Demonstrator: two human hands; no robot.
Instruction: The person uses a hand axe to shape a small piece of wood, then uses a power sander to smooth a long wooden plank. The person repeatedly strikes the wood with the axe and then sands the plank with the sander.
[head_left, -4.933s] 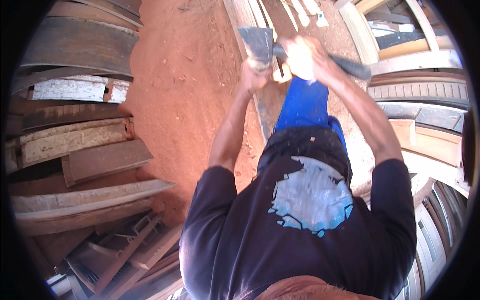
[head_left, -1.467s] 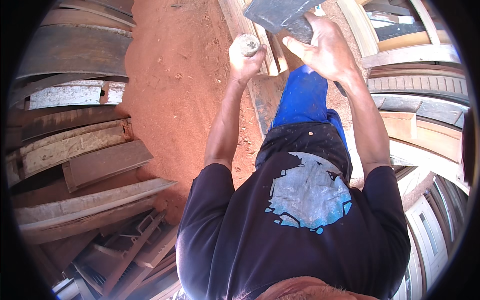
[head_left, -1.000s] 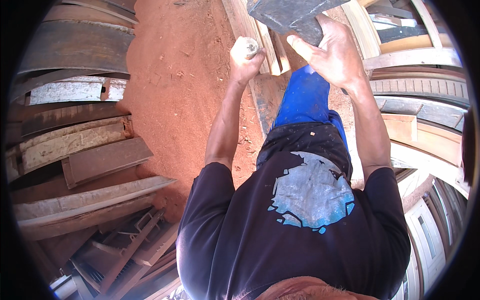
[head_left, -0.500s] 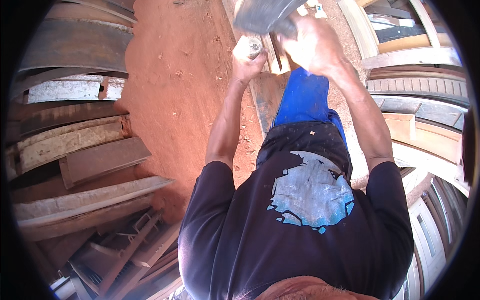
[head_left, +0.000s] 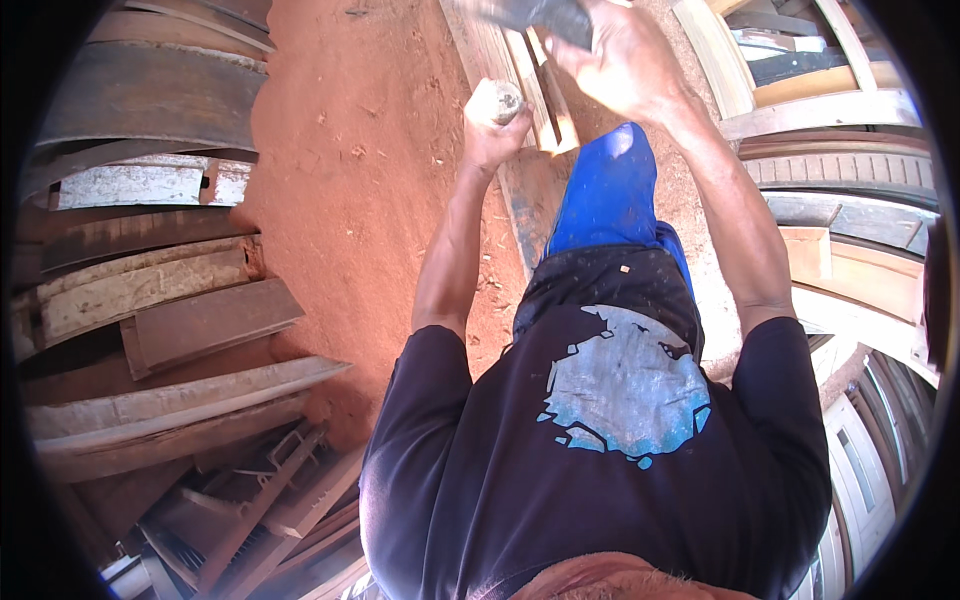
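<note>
My left hand (head_left: 490, 135) is closed around an upright round-ended handle (head_left: 508, 100), seen from its worn top end; whatever is below it is hidden. This fist is at the left side of a pale piece of timber (head_left: 540, 110) with a long dark gap along it. My right hand (head_left: 630, 70) grips a dark broad tool (head_left: 560, 18) just above and right of the timber. Blur and the top edge keep me from telling the tool's kind. Beneath the timber runs a worn plank (head_left: 530, 200). My blue-clad leg (head_left: 605, 190) is against its near end.
Stacked old boards (head_left: 180, 90) line the left side, with a jumble of wood and metal pieces (head_left: 260, 490) at lower left. More planks and frames (head_left: 840, 170) are piled on the right. Reddish earth floor (head_left: 350, 200) with scattered chips lies between.
The dark tool in my right hand has swung up and left, partly out of view. My right hand has risen slightly. My left hand has barely moved.
</note>
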